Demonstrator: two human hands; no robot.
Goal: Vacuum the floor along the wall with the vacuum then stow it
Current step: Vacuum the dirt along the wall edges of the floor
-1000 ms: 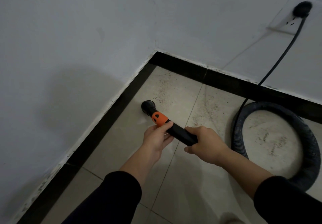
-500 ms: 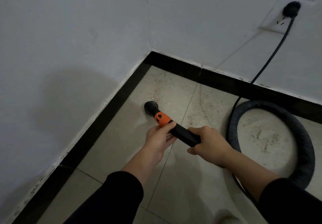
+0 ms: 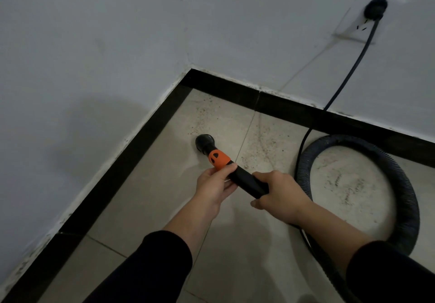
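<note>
With the wand (image 3: 244, 177) gripped by both the left hand (image 3: 215, 185) and the right hand (image 3: 279, 193), the nozzle (image 3: 204, 143) was best kept flat and swept toward the baseboard (image 3: 131, 152).

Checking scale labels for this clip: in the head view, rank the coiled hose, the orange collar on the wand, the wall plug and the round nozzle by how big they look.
1. Hose, largest by far.
2. Orange collar.
3. Nozzle and wall plug: about alike; the plug is farther off, so no ranking.

Dim, even room light; a soft shadow falls on the left wall (image 3: 94, 137), edges bow from wide-angle distortion, focus acceptable.
</note>
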